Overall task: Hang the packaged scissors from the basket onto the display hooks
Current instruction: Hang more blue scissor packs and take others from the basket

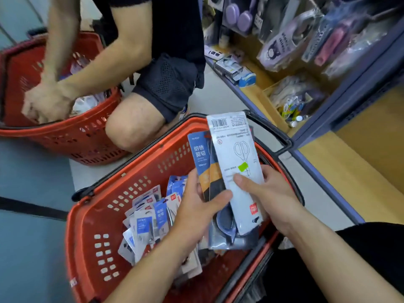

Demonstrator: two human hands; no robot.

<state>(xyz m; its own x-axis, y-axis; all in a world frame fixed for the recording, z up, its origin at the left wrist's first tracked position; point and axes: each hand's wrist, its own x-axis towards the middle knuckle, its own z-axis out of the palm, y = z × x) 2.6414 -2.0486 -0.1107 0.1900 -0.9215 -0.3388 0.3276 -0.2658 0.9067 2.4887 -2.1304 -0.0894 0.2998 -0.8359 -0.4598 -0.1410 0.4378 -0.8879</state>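
- Both hands hold a small fan of scissors packs just above the red basket [91,226], over its right half.
- Left hand [196,206]: thumb clamped across the front of the bunch. The fingers are hidden behind it.
- Right hand [269,193]: thumb pressed on the white pack [238,160], fingers curled round its far edge.
- The white pack shows its back: barcode at the top, a line drawing of scissors, a green sticker and a red logo square. The fine print is way too small to read.
- The blue pack [200,154] behind it reads "184mm" under big Chinese characters.
- Blue handles [225,221] show through clear plastic at the bottom of the bunch.
- More loose packs [148,221] are piled inside the basket, labels blurry.
- Beyond the basket to the left, another person's hands [43,103] dig in a second basket [65,136], motion-blurred.
- The shelf goods [284,40] beyond the basket to the right are smeared, and I can't make out the hooks.
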